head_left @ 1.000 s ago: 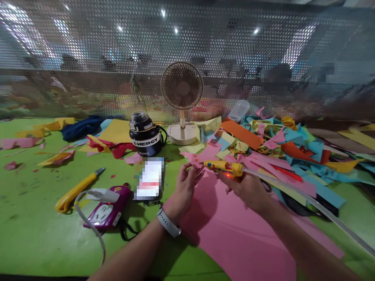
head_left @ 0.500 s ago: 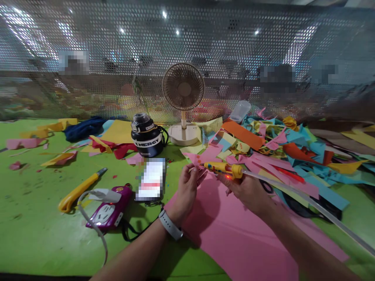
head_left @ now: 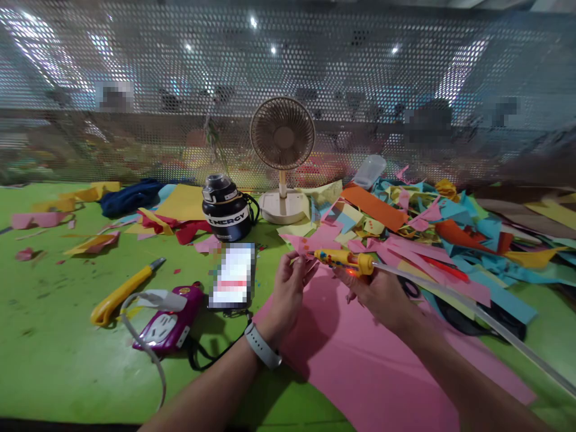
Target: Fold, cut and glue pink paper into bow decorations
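In the middle of the bench, the right hand [head_left: 380, 294] is wrapped around a yellow plastic glue gun [head_left: 344, 262] with a red light glowing on it. Taking the gun as the dial's centre, a long translucent stick [head_left: 454, 300] runs out its back toward 4 o'clock. Nozzle points at 9, right by the fingertips of the left hand [head_left: 290, 288], which sits at 8. Those left fingers are curled close together, but can't tell if they're pinching anything; a small pink paper piece with orange dots [head_left: 296, 242] shows just beyond them at 10.

Progress-wise, looks mid-step to me: the gun's loaded and in position, but no glue is visible at this size, so can't say if any's down. The broad flat pink paper sheet [head_left: 360, 354] at 6 seems pretty much unworked, so probably plenty left. No finished piece that I can pick out either, just a messy pile of multicoloured paper scraps [head_left: 375, 207] at 2. Off to the left, the yellow-handled cutter [head_left: 123, 294] at 9 and the shiny purple power strip [head_left: 171, 321] at 8 lie untouched.
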A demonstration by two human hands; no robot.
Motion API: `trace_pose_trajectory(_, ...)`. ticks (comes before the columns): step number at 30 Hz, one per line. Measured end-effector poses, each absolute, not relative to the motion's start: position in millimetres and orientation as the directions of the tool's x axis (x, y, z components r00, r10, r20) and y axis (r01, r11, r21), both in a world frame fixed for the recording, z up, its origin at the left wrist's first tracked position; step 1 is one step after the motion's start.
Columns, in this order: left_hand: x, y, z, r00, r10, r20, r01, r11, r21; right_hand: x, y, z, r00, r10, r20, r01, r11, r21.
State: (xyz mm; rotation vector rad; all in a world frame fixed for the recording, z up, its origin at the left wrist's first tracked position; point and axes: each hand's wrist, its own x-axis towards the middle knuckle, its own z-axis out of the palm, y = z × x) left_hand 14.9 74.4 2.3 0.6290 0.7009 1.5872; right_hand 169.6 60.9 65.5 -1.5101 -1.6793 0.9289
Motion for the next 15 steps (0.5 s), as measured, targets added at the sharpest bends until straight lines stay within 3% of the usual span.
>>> trace_pose_trajectory(15, 13.5, 73.9, 4.1, -0.113, 0.994, -0.011, -0.660, -0.067, 0.749, 170.2, 62.6, 63.3, -0.074, 0.997, 0.018, 0.488, 0.052, -0.871)
